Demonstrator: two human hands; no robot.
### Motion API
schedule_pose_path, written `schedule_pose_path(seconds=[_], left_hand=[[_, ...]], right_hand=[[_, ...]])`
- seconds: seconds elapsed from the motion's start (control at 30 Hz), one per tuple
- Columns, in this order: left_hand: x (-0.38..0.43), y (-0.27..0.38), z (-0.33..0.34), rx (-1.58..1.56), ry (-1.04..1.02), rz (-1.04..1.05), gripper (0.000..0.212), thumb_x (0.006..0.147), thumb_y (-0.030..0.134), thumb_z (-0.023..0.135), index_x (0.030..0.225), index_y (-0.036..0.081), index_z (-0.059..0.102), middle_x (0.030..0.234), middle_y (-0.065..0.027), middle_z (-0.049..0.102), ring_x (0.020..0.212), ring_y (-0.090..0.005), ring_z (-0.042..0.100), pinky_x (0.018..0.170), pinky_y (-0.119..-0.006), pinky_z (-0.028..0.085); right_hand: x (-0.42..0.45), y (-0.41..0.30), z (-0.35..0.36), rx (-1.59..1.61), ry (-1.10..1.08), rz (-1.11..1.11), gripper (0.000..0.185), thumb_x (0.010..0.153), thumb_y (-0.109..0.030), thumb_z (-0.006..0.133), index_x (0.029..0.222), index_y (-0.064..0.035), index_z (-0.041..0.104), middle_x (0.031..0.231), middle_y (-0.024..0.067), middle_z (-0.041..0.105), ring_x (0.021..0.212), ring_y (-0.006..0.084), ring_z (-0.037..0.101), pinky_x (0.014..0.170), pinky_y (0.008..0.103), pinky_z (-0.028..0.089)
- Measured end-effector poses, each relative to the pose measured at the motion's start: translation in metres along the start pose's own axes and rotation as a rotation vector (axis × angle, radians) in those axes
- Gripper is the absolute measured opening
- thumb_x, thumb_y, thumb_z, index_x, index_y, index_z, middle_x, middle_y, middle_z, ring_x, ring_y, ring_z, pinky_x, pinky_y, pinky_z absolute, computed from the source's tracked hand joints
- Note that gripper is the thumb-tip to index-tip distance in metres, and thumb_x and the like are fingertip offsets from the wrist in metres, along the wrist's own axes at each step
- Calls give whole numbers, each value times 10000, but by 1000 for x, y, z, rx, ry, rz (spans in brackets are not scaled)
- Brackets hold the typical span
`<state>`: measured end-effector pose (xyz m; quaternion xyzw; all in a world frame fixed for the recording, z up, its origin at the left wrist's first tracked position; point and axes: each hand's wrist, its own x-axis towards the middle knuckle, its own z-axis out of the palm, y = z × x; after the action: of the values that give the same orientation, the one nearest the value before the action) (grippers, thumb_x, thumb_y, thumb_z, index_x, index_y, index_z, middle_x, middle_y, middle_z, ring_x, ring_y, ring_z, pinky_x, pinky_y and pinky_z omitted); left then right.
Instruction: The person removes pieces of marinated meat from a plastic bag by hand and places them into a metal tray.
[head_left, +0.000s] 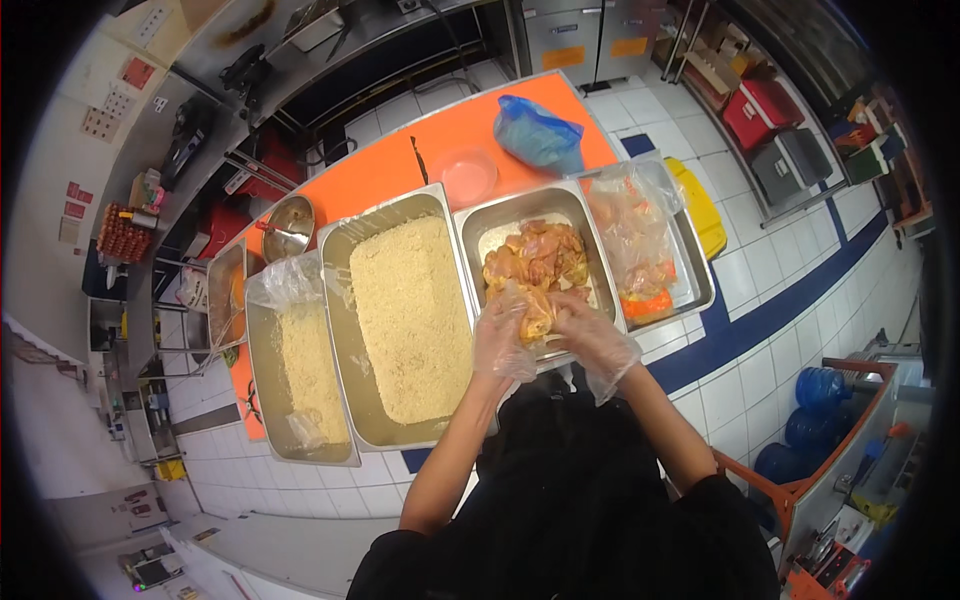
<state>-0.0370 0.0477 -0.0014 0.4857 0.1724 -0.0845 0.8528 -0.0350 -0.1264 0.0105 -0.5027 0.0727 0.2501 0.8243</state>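
My left hand (504, 334) and my right hand (594, 334), both in clear plastic gloves, grip a piece of raw marinated chicken (537, 313) between them. They are over the near end of a steel pan (609, 289). More raw chicken pieces (546, 251) lie heaped in that pan, on a pale coating along its bottom. Directly left of it stands a deep steel pan (341, 322) holding a wide bed of pale breading crumbs (409, 315). To the right, a steel tray (697, 281) contains a clear plastic bag (630, 214) with chicken pieces at its near end.
On the orange tabletop (442, 135) sit a pink plastic bowl (465, 176) and a blue plastic bag (536, 135). A smaller crumb pan (274, 375) and a steel mixing bowl (289, 225) stand at left. A yellow lid-like object (697, 206) lies beyond the right tray.
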Motion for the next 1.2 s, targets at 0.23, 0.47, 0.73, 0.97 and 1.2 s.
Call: schedule_pose_path(seconds=[0.23,0.47,0.73,0.97,1.2], left_hand=[[-1,-28,-24,621,-6,351,120,975,82,616,1075,17,632,1001,-19,648,924,-73,576,823,-250,485],[-24,-28,-12,298,94,100,212,998,150,593,1143,-1,625,1044,-67,655,949,-140,617,845,-294,510],[-15,-17,-26,-271,-7,-161,354,1013,274,562,1243,8,522,1182,-134,614,1099,-245,615,925,-391,538],[-14,-18,-55,-183,-200,-58,373,941,63,646,1282,31,496,1179,-84,586,1052,-183,616,917,-357,538],[-20,18,-36,536,-189,435,224,746,-92,714,908,48,650,983,-53,598,994,-218,615,886,-374,511]], right_hand=[[31,37,-1,-189,13,-218,528,828,-109,808,1272,9,546,1125,50,622,1010,115,581,854,268,508],[23,18,18,129,4,189,426,886,-196,756,1216,-12,559,1128,53,633,1011,142,611,874,289,516],[29,19,9,202,-79,269,495,892,-294,754,1235,18,582,1127,81,647,971,166,636,863,316,524],[37,27,0,-563,-78,-464,602,740,-40,841,1261,-45,539,1162,67,583,1119,152,564,919,314,502],[33,24,2,-54,-121,-209,639,789,-88,820,1334,-26,493,1288,120,541,1183,194,564,1003,353,484]])
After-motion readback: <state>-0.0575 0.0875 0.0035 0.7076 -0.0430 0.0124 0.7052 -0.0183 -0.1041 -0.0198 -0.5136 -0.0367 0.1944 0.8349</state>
